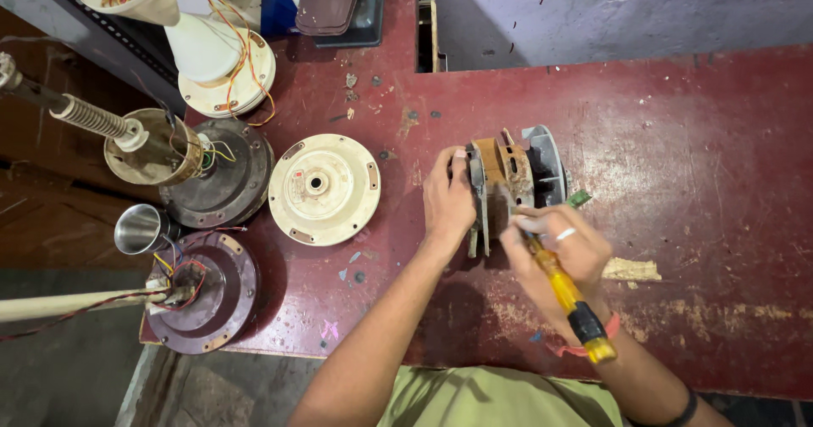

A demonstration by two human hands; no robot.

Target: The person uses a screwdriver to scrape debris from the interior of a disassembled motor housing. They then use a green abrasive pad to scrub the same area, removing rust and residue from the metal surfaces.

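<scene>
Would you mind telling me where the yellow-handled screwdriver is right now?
In the head view, the yellow-handled screwdriver is right of centre, gripped in the right hand, its tip at the motor the left hand steadies.

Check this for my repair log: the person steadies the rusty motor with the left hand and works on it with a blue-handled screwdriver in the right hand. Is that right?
Not quite. In the head view the screwdriver has a yellow handle with a black band, not a blue one. The rest holds: the left hand steadies the rusty motor on the red table, and the right hand holds the screwdriver to it.
</scene>
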